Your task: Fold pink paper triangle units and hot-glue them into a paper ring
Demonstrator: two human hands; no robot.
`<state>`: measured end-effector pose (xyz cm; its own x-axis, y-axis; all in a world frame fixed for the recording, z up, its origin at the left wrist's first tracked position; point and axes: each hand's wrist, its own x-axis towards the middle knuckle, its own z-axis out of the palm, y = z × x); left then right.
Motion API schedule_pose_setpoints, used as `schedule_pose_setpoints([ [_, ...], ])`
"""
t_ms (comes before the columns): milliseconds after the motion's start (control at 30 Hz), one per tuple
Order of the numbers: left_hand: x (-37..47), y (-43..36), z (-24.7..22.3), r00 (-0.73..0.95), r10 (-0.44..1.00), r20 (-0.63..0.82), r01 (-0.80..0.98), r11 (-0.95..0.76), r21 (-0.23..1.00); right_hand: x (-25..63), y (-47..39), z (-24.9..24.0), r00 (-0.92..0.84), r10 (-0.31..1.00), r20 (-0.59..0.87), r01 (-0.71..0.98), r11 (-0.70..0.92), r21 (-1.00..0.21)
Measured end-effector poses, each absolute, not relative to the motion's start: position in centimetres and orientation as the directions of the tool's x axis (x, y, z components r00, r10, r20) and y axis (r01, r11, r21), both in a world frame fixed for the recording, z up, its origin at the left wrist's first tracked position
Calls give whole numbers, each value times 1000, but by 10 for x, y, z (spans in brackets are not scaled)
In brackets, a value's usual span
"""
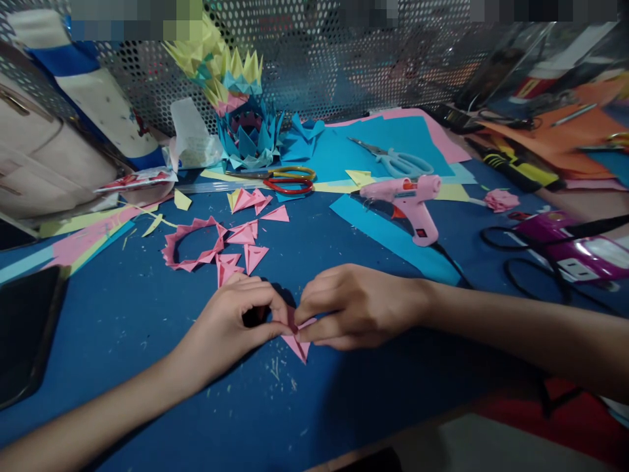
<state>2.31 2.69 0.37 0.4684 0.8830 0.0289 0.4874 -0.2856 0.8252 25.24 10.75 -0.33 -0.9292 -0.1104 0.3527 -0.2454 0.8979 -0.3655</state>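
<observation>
A small pink piece of folded paper [301,349] lies low over the blue table, its point toward me. My left hand [244,311] pinches its left side between thumb and forefinger. From the right, my right hand [354,307] presses its fingertips on the same paper, so both hands meet there and cover part of it. Just beyond my left hand are several folded pink paper triangles [255,257]. A ring of joined pink paper pieces [194,244] stands beside them, to the left.
A pink glue gun [403,196] lies beyond my right hand. Red-and-yellow scissors [289,179] and light-blue scissors [400,161] rest farther back. A folded-paper model [248,128] stands near the mesh panel. A dark phone [29,331] lies at left, a purple power strip [574,246] at right.
</observation>
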Motion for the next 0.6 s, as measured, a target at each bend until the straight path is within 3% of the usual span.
schedule_pose_setpoints([
  [600, 23, 28, 2, 515, 855, 59, 539, -376, 754, 252, 106, 0, -906, -129, 403, -273, 905, -326],
])
